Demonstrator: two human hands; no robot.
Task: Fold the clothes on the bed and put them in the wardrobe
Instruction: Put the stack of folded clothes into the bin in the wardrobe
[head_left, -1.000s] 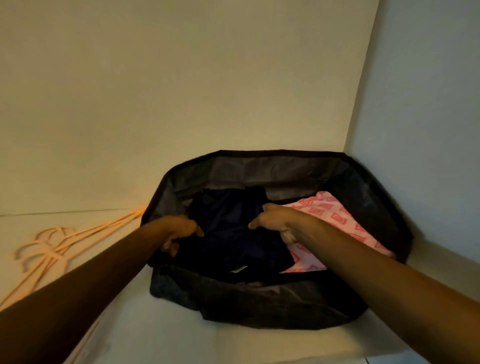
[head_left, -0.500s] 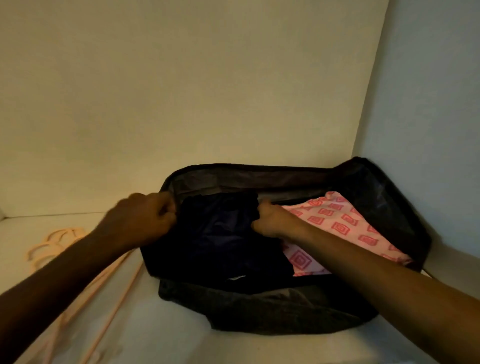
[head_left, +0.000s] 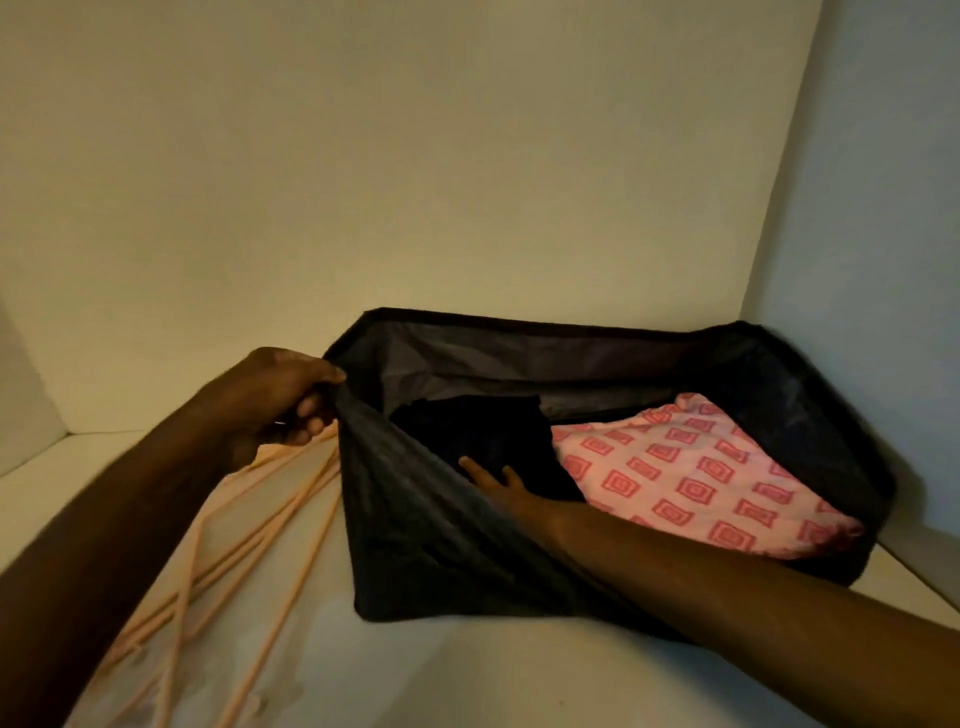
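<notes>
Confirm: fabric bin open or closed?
Open. The fabric bin mouth gapes; left hand grips its rim, dark garment and pink patterned cloth visible inside.

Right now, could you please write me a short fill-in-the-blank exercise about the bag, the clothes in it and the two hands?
1. The left hand grips the ___ of the black fabric bag.
2. The right hand lies with straight fingers on the ___ folded garment.
3. Inside the bag, the pink patterned cloth lies to the ___ of that garment.
4. The peach hangers lie ___ the bag, on its left.

Missing words: rim; dark; right; outside
</notes>
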